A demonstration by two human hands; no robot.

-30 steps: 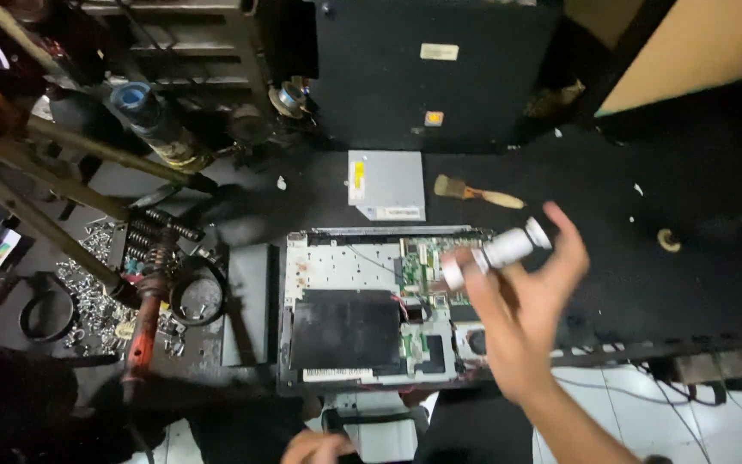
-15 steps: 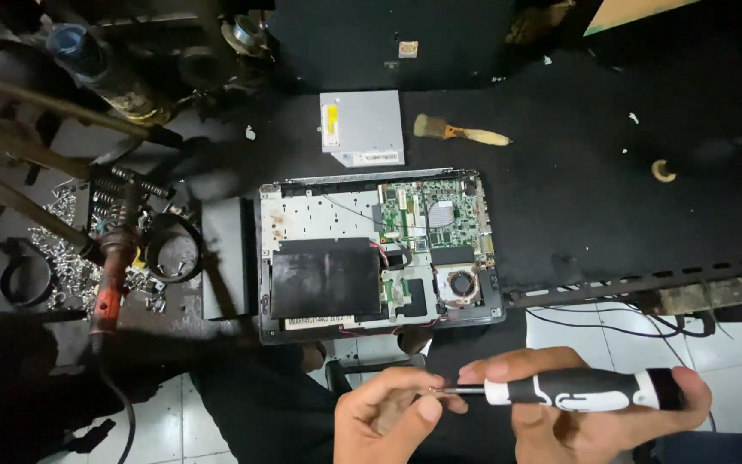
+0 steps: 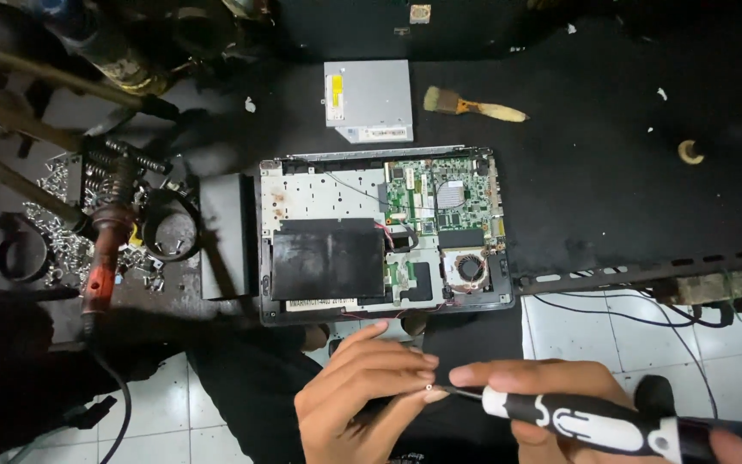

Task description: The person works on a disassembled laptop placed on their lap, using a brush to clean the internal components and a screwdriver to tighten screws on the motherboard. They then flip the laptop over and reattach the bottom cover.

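Clutter at nine o'clock, mostly hard to make out: dark metal rods, a coil spring (image 3: pixel 127 160), loose screws (image 3: pixel 55 225) scattered pale on the bench, and a red-handled tool (image 3: pixel 99 277) with its cord trailing off toward seven o'clock. Left edge lost in shadow, nothing readable there.

Opened laptop (image 3: pixel 384 234) at centre, bottom cover off: black rectangular battery (image 3: pixel 328 258) at its seven o'clock, green circuit board (image 3: pixel 444 199) at its two o'clock, round copper-coloured fan (image 3: pixel 471 268) at its five o'clock. Narrow white label strip along the near edge below the battery, print too small to tell.

Silver optical drive (image 3: pixel 369 100) at twelve o'clock, just apart from the laptop, with a yellow label on its left part and a white label strip on its near edge. Paintbrush (image 3: pixel 472 106) with wooden handle lying just beside it toward one o'clock. Small pale ring (image 3: pixel 690 152) at two o'clock on the black table (image 3: pixel 611 189).

Left hand (image 3: pixel 358 399) at six o'clock, fingertips pressed together around the metal tip, pinching it; wrist cut off by the bottom edge. Right hand (image 3: pixel 551 404) at five o'clock, wrapped around the black-and-white screwdriver (image 3: pixel 577 418), held level below the laptop and over the white tiled floor (image 3: pixel 594 344); handle end and palm cut off at the corner.
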